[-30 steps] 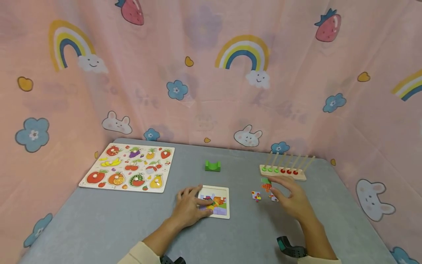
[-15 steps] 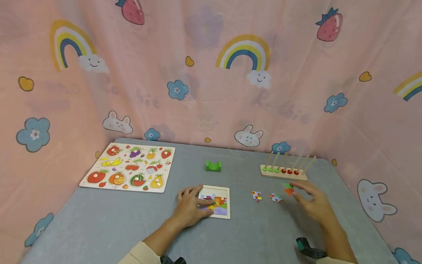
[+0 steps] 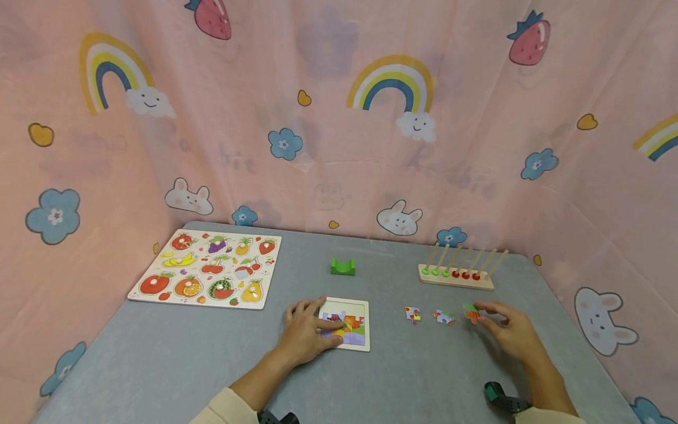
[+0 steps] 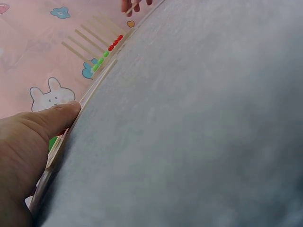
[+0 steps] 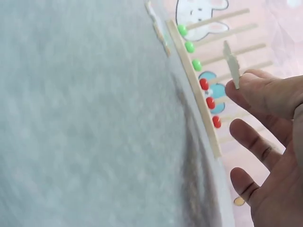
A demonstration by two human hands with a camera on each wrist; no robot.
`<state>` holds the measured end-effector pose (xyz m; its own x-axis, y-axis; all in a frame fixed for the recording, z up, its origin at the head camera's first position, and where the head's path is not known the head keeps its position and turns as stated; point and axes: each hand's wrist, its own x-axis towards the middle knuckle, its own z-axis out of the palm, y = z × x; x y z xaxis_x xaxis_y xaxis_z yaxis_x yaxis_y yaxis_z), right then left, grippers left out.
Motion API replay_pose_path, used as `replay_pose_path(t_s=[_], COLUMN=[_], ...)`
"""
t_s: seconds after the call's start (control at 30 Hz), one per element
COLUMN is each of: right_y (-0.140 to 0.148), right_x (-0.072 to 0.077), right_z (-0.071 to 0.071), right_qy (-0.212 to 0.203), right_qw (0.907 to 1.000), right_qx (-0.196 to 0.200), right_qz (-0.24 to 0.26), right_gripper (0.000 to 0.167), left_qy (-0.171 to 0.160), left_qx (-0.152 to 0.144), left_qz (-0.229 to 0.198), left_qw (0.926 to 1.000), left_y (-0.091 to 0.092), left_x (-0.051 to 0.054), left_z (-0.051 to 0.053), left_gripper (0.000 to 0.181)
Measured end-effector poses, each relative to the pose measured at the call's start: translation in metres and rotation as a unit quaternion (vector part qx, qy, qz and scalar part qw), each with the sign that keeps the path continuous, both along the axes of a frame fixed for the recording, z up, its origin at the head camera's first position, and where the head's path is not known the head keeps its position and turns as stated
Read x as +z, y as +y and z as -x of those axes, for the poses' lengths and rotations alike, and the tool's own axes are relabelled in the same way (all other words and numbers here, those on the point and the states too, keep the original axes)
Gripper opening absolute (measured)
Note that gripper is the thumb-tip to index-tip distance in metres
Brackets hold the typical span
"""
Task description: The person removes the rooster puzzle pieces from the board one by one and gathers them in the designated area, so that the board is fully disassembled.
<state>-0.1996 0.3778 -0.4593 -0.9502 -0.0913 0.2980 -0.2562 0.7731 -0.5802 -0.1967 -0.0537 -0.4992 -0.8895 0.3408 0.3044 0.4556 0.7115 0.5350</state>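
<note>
Grey tabletop (image 3: 399, 374) separates tray edge (image 3: 367, 327) from puzzle piece (image 3: 471, 313) in right fingers (image 3: 491, 307).

Matt, creased cloth made up the pink backdrop (image 3: 238, 88) across the upper frame. Below it, the grey tabletop (image 3: 212, 365) looked matt and faintly mottled. At left, the fruit board (image 3: 266, 275) had a smooth printed face. The puzzle frame (image 3: 366, 327) at lower centre looked like pale wood, as did the base (image 3: 455, 283) and pegs (image 5: 222, 19) at right, with glossy, plastic-looking beads (image 5: 204, 84). The held puzzle piece (image 5: 232, 64) showed a pale, wood-like edge. Both cream sleeves (image 3: 225, 406), bottom of frame, were matt cloth.
</note>
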Motion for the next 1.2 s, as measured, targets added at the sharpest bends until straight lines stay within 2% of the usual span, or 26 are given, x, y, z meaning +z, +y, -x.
replay_pose_path(t_s=[0.17,0.37,0.63,0.87,1.1,1.2], right_y=[0.008,0.016,0.020,0.015,0.005,-0.004], right_x=[-0.006,-0.012,-0.016,-0.005,0.016,0.025], right_z=[0.002,0.003,0.004,-0.002,-0.007,-0.010], right_qy=[-0.022,-0.051,-0.052,-0.041,0.030,0.041], right_qw=[0.9997,0.9981,0.9975,0.9974,0.9989,0.9986], right_qx=[0.010,-0.007,-0.008,-0.052,-0.035,-0.032], right_qz=[-0.006,-0.033,-0.047,-0.028,-0.010,-0.003], right_gripper=[0.030,0.031,0.030,0.031,0.032,0.034], left_qy=[-0.001,-0.006,-0.007,-0.004,0.002,0.001], left_qx=[-0.001,-0.002,-0.002,-0.001,-0.002,-0.002], left_qz=[0.000,-0.005,-0.007,-0.007,-0.012,-0.012], left_qw=[1.0000,1.0000,1.0000,1.0000,0.9999,0.9999], left_y=[0.000,0.000,-0.001,0.000,0.000,0.000], left_x=[0.001,0.001,0.001,0.000,0.000,0.001], left_z=[0.000,-0.001,-0.001,-0.001,-0.001,-0.001], left_gripper=[0.031,0.031,0.031,0.032,0.031,0.031])
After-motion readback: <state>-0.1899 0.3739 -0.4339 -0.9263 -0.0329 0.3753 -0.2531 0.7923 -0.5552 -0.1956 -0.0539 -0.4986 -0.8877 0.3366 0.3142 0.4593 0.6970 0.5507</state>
